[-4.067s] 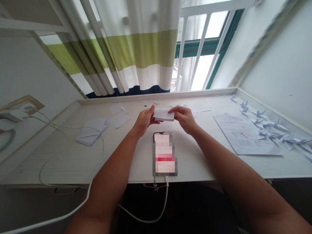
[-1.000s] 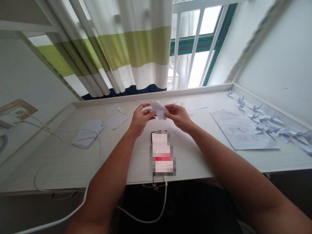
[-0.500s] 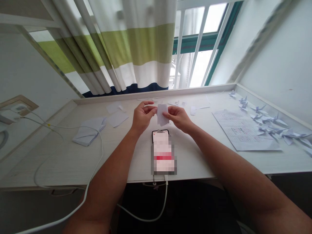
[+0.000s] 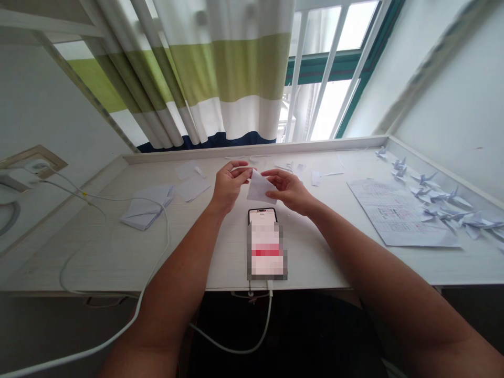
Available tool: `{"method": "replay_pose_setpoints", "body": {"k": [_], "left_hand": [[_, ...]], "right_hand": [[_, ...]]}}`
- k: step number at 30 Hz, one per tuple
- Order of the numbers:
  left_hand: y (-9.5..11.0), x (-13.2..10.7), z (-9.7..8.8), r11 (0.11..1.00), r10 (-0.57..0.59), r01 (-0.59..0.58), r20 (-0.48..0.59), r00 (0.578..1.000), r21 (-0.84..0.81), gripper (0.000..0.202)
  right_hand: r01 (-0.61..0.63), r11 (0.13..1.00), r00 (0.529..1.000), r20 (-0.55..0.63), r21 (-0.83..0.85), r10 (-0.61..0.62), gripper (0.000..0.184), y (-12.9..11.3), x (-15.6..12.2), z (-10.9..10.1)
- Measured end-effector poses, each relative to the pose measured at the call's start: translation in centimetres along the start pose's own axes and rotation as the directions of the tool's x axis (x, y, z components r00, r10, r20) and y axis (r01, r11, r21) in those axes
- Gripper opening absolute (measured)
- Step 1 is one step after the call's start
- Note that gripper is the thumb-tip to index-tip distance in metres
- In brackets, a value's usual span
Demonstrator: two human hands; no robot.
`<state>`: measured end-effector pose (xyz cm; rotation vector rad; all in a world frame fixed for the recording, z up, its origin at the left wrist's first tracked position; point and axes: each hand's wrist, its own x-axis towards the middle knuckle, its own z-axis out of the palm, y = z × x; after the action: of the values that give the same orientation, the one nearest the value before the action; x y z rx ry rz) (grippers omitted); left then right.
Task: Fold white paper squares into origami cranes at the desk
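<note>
A small piece of white paper (image 4: 260,189) is held up between my two hands, above the desk and just beyond the phone. My left hand (image 4: 233,184) pinches its upper left corner between thumb and fingertips. On the other side, my right hand (image 4: 288,190) grips the right edge, thumb in front and fingers behind. The sheet hangs tilted, with a slanting upper edge; its back is hidden. Below it, a phone (image 4: 263,215) lies face up with its screen lit and partly blurred out.
Stacked white paper (image 4: 146,207) and loose sheets (image 4: 192,187) lie left. Several folded paper cranes (image 4: 437,195) line the right side, beside a printed sheet (image 4: 397,215). Paper scraps (image 4: 315,177) are scattered at the back. A white cable (image 4: 166,231) crosses the left side.
The paper has turned from an upright narrow rectangle to a wider, tilted shape. My right hand's fingers have spread along its edge. The view has shifted slightly.
</note>
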<state>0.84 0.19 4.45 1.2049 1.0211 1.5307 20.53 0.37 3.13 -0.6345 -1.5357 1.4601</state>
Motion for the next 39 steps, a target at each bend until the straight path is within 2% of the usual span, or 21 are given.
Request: {"method": "replay_pose_setpoints", "body": {"k": [6,9,12,17,19,21,25,31,36,39], "left_hand": [[0.0,0.0,0.0,0.999,-0.008,0.008,-0.001,1.0,-0.038,0.037],[0.1,-0.2,0.2,0.997,-0.066,0.067,0.012,0.998,-0.027,0.039],[-0.1,-0.4,0.4,0.994,-0.1,0.098,0.047,0.994,0.057,0.046],[-1.0,-0.6,0.3,0.984,0.03,-0.041,0.061,0.998,0.175,0.039],[-1.2,-0.5,0.2,0.98,0.053,-0.067,0.083,0.995,0.186,0.035],[-1.2,-0.5,0.3,0.983,0.05,-0.072,0.13,0.99,0.167,0.035],[-0.7,-0.6,0.5,0.994,0.03,-0.048,0.186,0.982,0.094,0.046],[0.1,-1.1,0.8,0.998,-0.001,-0.015,0.261,0.965,0.056,0.068],[-0.4,-1.1,0.9,0.996,0.049,-0.065,0.235,0.971,0.063,0.077],[-1.0,-0.9,0.7,0.993,0.012,-0.031,0.168,0.986,0.111,0.062]], "right_hand": [[-0.024,0.999,0.999,0.03,0.032,0.023,0.049,0.0,0.0,0.2],[-0.013,0.999,1.0,-0.022,0.037,0.014,0.046,0.3,0.1,0.3],[0.022,0.999,0.995,-0.1,0.035,-0.018,0.043,0.5,0.3,0.4],[-0.008,1.0,0.991,-0.133,-0.019,0.005,0.039,0.6,0.3,0.4],[-0.035,0.997,0.99,-0.14,-0.061,0.026,0.034,0.7,0.2,0.5],[-0.045,0.992,0.989,-0.148,-0.114,0.027,0.036,0.8,0.2,0.5],[-0.023,0.989,0.985,-0.171,-0.148,-0.003,0.044,0.9,0.2,0.6],[0.016,0.994,0.975,-0.216,-0.111,-0.04,0.044,0.7,0.2,0.8],[0.044,0.995,0.978,-0.198,-0.086,-0.06,0.042,0.9,0.3,0.8],[0.081,0.997,0.964,-0.255,-0.002,-0.079,0.044,1.1,0.6,0.6]]}}
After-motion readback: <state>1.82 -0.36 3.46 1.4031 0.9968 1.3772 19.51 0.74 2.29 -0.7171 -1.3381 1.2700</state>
